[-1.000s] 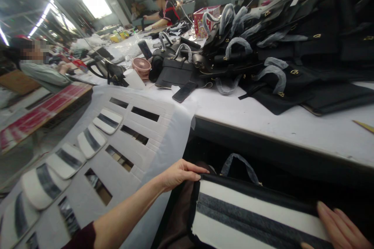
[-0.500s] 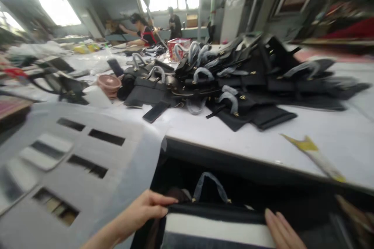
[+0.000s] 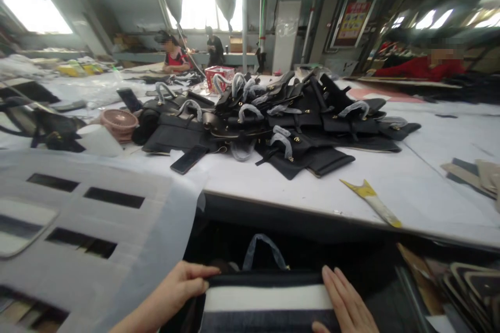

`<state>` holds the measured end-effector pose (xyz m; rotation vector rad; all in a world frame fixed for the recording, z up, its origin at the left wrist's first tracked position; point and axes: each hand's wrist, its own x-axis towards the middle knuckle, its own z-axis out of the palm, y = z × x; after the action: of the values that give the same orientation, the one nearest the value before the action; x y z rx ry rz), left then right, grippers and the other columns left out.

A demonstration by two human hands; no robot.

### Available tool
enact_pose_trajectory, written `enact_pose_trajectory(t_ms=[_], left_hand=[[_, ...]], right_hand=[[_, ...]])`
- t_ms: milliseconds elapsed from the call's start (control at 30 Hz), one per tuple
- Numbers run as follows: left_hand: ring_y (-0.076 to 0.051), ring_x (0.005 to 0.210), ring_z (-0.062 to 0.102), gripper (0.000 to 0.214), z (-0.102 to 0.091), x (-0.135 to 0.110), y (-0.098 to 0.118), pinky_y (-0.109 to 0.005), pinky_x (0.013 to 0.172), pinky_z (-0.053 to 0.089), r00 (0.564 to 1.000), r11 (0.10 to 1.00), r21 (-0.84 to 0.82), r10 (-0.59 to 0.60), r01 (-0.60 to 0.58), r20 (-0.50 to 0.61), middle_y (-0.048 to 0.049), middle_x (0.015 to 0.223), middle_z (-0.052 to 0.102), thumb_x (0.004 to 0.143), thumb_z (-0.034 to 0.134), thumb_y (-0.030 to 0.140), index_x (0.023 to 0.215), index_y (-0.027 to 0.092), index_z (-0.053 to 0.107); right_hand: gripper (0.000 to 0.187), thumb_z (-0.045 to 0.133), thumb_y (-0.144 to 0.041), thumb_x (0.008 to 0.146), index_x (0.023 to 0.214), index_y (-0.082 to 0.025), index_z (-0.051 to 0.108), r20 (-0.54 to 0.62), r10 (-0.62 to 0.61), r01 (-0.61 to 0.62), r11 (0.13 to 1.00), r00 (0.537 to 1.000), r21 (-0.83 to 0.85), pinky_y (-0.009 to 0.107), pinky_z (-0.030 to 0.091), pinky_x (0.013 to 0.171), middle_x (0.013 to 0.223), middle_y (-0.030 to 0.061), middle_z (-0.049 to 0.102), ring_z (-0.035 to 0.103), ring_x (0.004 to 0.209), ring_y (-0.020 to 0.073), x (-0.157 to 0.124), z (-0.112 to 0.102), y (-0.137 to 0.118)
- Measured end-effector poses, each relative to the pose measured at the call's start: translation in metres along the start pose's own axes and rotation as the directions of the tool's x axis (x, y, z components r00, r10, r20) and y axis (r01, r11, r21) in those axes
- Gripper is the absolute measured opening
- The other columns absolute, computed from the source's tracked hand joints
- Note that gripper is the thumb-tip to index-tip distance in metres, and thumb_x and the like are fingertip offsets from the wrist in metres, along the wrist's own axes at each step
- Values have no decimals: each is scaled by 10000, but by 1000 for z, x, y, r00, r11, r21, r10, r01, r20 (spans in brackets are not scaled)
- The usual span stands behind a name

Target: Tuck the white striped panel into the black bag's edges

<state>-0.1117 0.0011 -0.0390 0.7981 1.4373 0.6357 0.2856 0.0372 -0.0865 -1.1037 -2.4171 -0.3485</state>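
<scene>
At the bottom centre is a black handbag (image 3: 253, 278) with a wrapped, arched handle (image 3: 263, 244). A panel with a white band (image 3: 265, 297) and a dark band (image 3: 265, 321) lies against its front. My left hand (image 3: 183, 283) pinches the bag's top left corner between thumb and fingers. My right hand (image 3: 346, 299) rests at the right end of the panel, fingers stretched out together and thumb apart lower down. The bag's lower part is cut off by the frame.
Beyond a dark gap stands a white table (image 3: 234, 182) with a heap of black handbags (image 3: 297, 114), a phone (image 3: 189, 159) and a yellow-ended tool (image 3: 373, 203). Left lies a grey sheet with slots (image 3: 117, 223); right, stacked panels (image 3: 474, 286). Co-workers (image 3: 175, 54) are farther back.
The view has turned to the right, bringing the stacked panels and a person in red into sight. My right hand shows more fully on the panel; my left keeps its pinch on the bag.
</scene>
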Motion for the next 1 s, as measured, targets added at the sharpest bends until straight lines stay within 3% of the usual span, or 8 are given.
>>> enact_pose_trajectory(t_ms=[100, 200, 400, 600, 1000], left_hand=[[-280, 981, 671, 447, 8, -12, 16, -342, 898, 494, 998, 995, 77, 63, -61, -21, -50, 1029, 754, 678, 611, 251, 1092, 160, 753], [-294, 1031, 658, 467, 13, -17, 19, -369, 951, 472, 992, 998, 24, 60, -57, -108, -87, 1058, 746, 677, 638, 253, 1113, 119, 738], [-247, 1057, 646, 444, 21, -28, -11, -359, 1000, 435, 991, 944, -306, 99, -123, -92, -105, 1184, 703, 761, 673, 268, 1187, 148, 701], [-241, 1079, 626, 506, 29, -31, -33, -360, 1020, 411, 975, 773, -601, 218, -204, -50, -163, 1225, 671, 787, 697, 250, 1270, 109, 641], [-257, 1114, 602, 466, 27, -28, -39, -363, 1033, 395, 962, 774, -580, 264, -253, -66, -155, 1270, 646, 796, 649, 206, 1253, 114, 658]], right_hand=[[749, 395, -572, 971, 1548, -118, 250, 76, 109, -117, 987, 991, 113, 472, 401, 1058, 1476, 134, 447, 444, 1330, 348, 7, -13, -11], [727, 346, -583, 984, 1546, -132, 252, 118, 155, -177, 963, 981, 202, 534, 330, 1116, 1491, 151, 413, 376, 1377, 360, 11, -16, -17], [722, 326, -597, 979, 1548, -161, 241, 117, 135, -161, 952, 984, 262, 550, 330, 1127, 1498, 141, 402, 368, 1385, 347, 3, -13, -13], [718, 310, -605, 979, 1549, -177, 227, 118, 141, -166, 958, 983, 234, 542, 329, 1132, 1513, 123, 384, 366, 1388, 328, -2, -11, -11], [728, 308, -614, 969, 1551, -184, 226, 148, 162, -192, 955, 976, 225, 532, 301, 1156, 1529, 106, 364, 359, 1393, 321, -5, -9, -10]])
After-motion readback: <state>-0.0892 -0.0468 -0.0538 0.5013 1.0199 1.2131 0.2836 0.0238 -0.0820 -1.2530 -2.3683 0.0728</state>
